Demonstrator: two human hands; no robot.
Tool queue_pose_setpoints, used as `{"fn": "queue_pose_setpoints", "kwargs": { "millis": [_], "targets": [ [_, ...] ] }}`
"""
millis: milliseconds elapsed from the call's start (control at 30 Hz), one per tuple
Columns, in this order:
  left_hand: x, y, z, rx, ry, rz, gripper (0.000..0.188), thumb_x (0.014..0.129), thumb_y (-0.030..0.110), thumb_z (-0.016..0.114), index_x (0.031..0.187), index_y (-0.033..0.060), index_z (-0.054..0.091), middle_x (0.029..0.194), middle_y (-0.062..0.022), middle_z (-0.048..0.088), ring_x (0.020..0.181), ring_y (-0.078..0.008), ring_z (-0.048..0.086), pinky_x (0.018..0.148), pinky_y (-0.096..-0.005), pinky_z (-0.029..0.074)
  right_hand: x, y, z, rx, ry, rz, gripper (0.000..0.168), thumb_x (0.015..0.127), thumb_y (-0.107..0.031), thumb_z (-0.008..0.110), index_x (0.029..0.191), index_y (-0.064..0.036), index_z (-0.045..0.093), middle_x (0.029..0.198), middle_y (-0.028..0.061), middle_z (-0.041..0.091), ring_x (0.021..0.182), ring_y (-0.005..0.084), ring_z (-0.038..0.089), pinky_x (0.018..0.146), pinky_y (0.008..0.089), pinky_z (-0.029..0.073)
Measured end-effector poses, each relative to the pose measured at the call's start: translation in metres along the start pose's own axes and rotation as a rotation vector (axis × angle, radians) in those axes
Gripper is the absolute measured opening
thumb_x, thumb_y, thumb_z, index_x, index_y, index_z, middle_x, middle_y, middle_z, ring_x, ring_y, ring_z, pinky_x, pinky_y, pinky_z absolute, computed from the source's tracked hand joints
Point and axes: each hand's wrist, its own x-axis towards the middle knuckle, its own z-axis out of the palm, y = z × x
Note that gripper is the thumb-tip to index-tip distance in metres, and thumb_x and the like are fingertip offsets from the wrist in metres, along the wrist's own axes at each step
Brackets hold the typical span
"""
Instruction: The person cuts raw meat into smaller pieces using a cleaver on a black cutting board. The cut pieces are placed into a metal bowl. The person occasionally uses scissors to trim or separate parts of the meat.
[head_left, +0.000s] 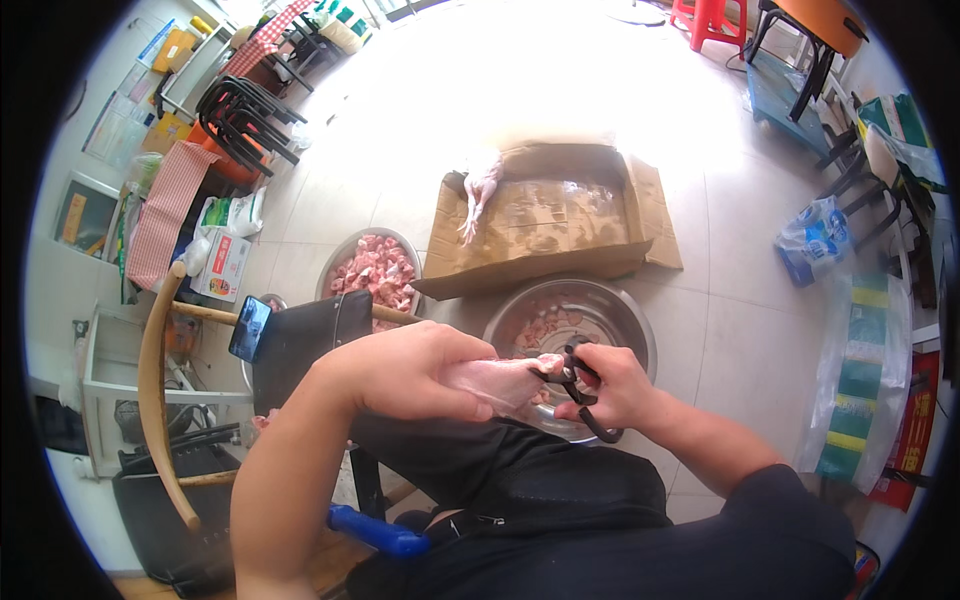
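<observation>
My left hand (420, 371) grips a plucked, pale poultry carcass (499, 382) over my lap. In my right hand (615, 386) are black-handled kitchen shears (577, 382), whose blades are at the right end of the carcass. Below and beyond them stands a wide stainless steel basin (641, 330) with pieces of raw meat (551, 328) in it. A second metal bowl (330, 262), to the left, is heaped with chopped raw meat (375, 270). Another plucked bird (482, 187) lies at the left side of an open cardboard box (570, 210), its feet pointing towards me.
A black-seated wooden chair (307, 345) stands close on my left, with a smartphone (251, 328) propped on it. Stacked black chairs (244, 112) are farther left. A wrapped blue pack (814, 240) lies at the right, and a red stool (709, 22) stands at the far right.
</observation>
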Motion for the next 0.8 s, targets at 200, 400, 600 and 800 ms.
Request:
{"fn": "queue_pose_setpoints", "kwargs": {
  "millis": [200,400,600,800],
  "targets": [
    [0.006,-0.001,0.003,-0.01,-0.082,0.022,0.044,0.087,0.034,0.077,0.113,0.0,0.069,0.092,-0.0144,0.073,0.088,-0.0254,0.07,0.08,-0.0359,0.052,0.0,0.009,0.019,0.125,0.177,-0.155,0.067,0.066,-0.05,0.092,0.096,-0.001,0.058,0.074,0.0089,0.052,0.067,0.0274,0.056,0.059,0.0382,0.044],
    [0.008,0.016,-0.006,-0.175,-0.221,-0.127,0.042,0.089,0.034,0.077,0.115,0.0023,0.069,0.082,-0.0047,0.069,0.067,-0.012,0.064,0.06,-0.028,0.052,-0.012,0.023,0.018,0.036,0.046,-0.051,0.074,0.069,-0.055,0.091,0.108,0.002,0.063,0.082,0.0114,0.059,0.07,0.0261,0.061,0.064,0.0363,0.049],
    [0.012,0.01,0.0,-0.275,-0.261,-0.138,0.04,0.091,0.035,0.077,0.115,0.0036,0.068,0.078,-0.0016,0.066,0.061,-0.0087,0.06,0.053,-0.0253,0.049,-0.003,0.015,0.028,0.055,0.226,-0.224,0.069,0.072,-0.056,0.088,0.102,0.001,0.062,0.075,0.0081,0.051,0.064,0.0258,0.054,0.061,0.0382,0.046],
    [0.017,0.008,0.002,-0.176,-0.27,-0.142,0.044,0.085,0.037,0.075,0.114,0.0041,0.07,0.084,-0.0075,0.069,0.066,-0.0166,0.065,0.051,-0.0311,0.052,-0.008,0.031,0.032,0.058,0.118,-0.23,0.071,0.075,-0.055,0.087,0.106,0.003,0.063,0.072,0.0088,0.059,0.058,0.0253,0.06,0.055,0.0348,0.048]
  ]
}}
